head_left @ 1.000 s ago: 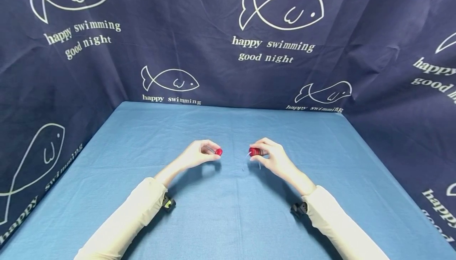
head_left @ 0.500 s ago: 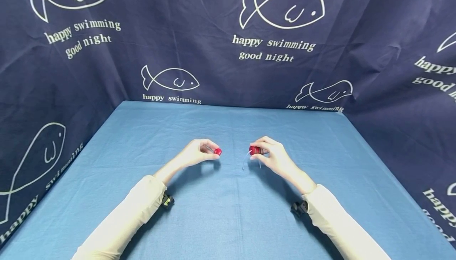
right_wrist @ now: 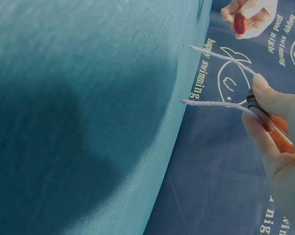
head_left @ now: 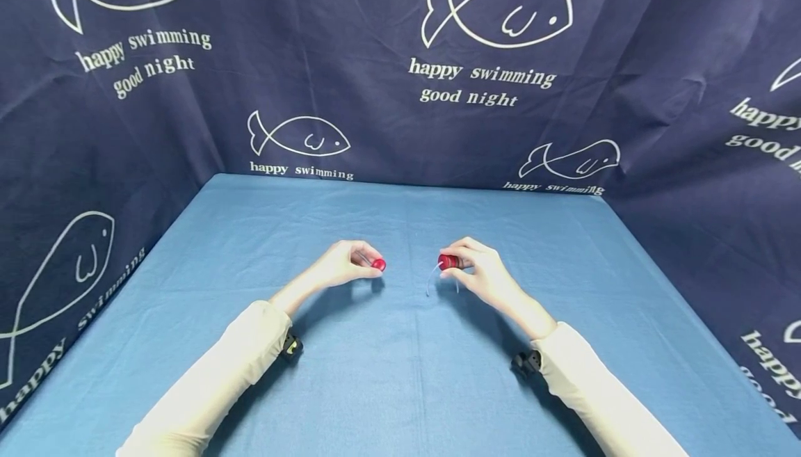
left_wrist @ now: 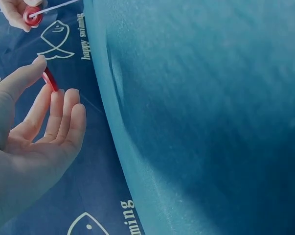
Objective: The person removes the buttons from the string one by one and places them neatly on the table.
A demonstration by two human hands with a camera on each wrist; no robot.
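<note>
In the head view my left hand pinches a round red button between thumb and fingertips, above the table. Small holes show in that button's face in the right wrist view. Across a gap to the right, my right hand grips a short stack of red and dark buttons between thumb and fingers. A pale cord comes out of the stack, and its two loose ends hang free in the right wrist view. Fingers hide part of the stack.
A blue cloth covers the table. Dark blue curtains with white fish outlines and lettering stand behind it and at both sides. Each wrist carries a small black camera, such as the right wrist camera.
My left hand has shifted slightly left with its button, widening the gap between the hands, and more of the button's face shows. The right hand stays nearly still, still gripping the stack.
</note>
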